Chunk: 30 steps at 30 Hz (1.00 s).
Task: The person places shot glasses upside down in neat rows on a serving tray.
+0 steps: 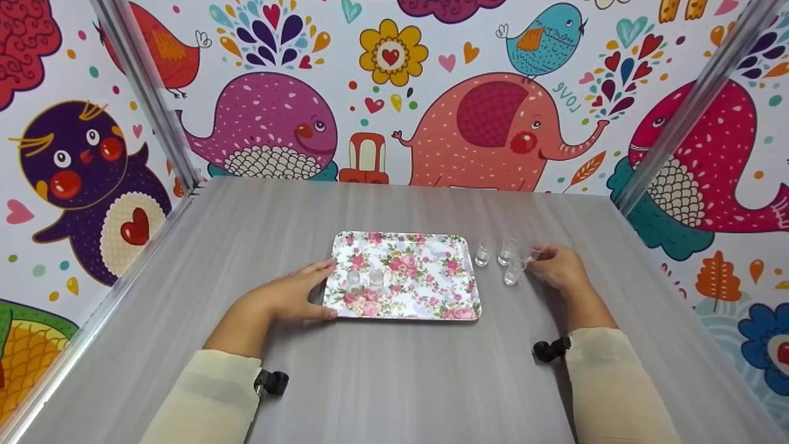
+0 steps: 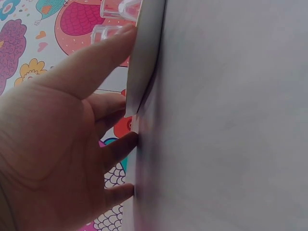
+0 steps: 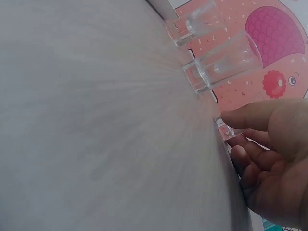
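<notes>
A small clear shot glass (image 1: 534,251) is pinched between thumb and fingers of my right hand (image 1: 560,268), low over the table. In the right wrist view, the base of this glass (image 3: 225,130) shows beyond the thumb, while the rest is mostly covered. Left of it stand three more shot glasses (image 1: 508,251), close to the right edge of a floral tray (image 1: 425,305). Two shot glasses (image 1: 376,282) stand on the tray's left part. My left hand (image 1: 286,296) touches the tray's left edge, thumb and fingers spread; in the left wrist view the thumb (image 2: 91,65) meets the rim.
The grey table (image 1: 419,382) runs back to a wall (image 1: 370,92) printed with cartoon animals. Metal posts (image 1: 666,117) rise at the back corners. Black wrist cameras (image 1: 550,350) sit on both sleeves (image 1: 616,382).
</notes>
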{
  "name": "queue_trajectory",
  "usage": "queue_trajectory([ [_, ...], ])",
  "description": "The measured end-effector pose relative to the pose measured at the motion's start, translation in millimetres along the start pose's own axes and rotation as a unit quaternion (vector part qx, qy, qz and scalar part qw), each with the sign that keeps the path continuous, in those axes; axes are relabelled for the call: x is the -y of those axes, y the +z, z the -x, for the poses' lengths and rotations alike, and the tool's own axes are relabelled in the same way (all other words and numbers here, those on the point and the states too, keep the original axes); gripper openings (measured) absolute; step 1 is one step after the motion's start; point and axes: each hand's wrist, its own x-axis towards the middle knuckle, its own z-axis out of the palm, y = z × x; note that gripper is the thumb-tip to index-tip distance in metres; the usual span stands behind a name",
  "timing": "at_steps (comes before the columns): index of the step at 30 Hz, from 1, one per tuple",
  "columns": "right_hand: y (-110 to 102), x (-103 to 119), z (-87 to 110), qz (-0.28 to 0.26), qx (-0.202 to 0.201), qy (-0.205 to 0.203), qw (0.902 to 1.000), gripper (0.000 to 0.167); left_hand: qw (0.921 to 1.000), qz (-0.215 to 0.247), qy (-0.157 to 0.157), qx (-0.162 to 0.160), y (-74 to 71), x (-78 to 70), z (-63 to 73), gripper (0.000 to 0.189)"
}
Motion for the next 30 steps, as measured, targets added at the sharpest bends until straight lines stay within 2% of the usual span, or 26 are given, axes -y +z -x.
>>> queue_trajectory([
  [8,2,3,1.5,-0.009,0.011,0.04,0.9991,0.056,1.0,0.001,-0.007,-0.001,0.5,-0.2,-0.6,0.108],
  [13,-4,11,2.0,-0.045,0.029,0.077,0.9956,0.061,0.9999,0.002,-0.012,-0.001,0.8,-1.4,-0.9,0.108],
  [17,-10,18,4.3,-0.081,0.023,0.089,0.9924,0.061,0.9999,0.002,-0.012,-0.001,0.7,-1.8,-0.9,0.108],
  [24,-12,34,12.6,-0.129,0.011,0.068,0.9892,0.063,0.9999,0.0,-0.012,-0.003,0.6,-0.9,-0.7,0.107],
  [30,-9,46,19.4,-0.125,-0.016,0.035,0.9914,0.061,1.0,0.0,-0.008,-0.004,0.5,-0.8,-1.0,0.107],
])
